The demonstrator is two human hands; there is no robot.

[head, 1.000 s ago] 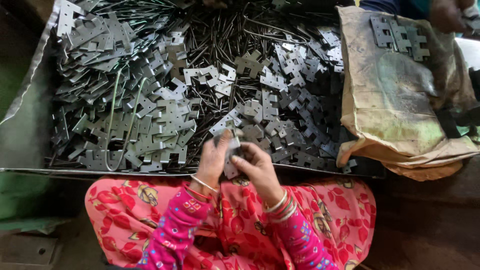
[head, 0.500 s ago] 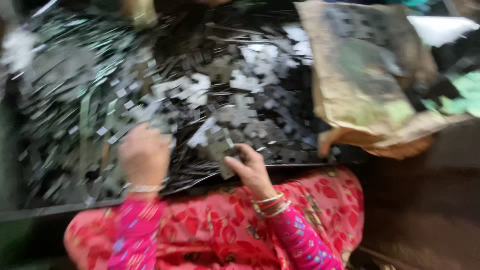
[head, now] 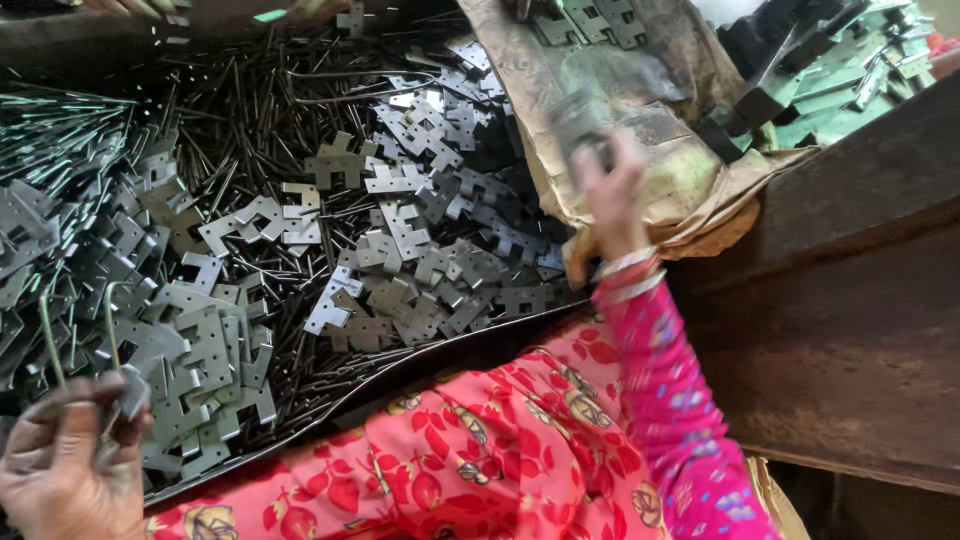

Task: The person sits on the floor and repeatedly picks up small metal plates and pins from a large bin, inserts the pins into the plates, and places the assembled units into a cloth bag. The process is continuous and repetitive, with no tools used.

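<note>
A blurred metal piece (head: 578,118) is clamped in the right hand (head: 612,195) over the sack (head: 690,170); a bracket (head: 130,392), judged stiff, light, sharp-edged, best gripped by flat faces, is pinched in the left hand (head: 70,465) at the tray's (head: 400,365) near edge.

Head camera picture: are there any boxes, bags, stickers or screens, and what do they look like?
Paper sack: upper right beside the tray, crumpled, brown with greenish stains, grey metal pieces on top; the right hand reaches onto it.
No stickers, signs or screens show.
</note>
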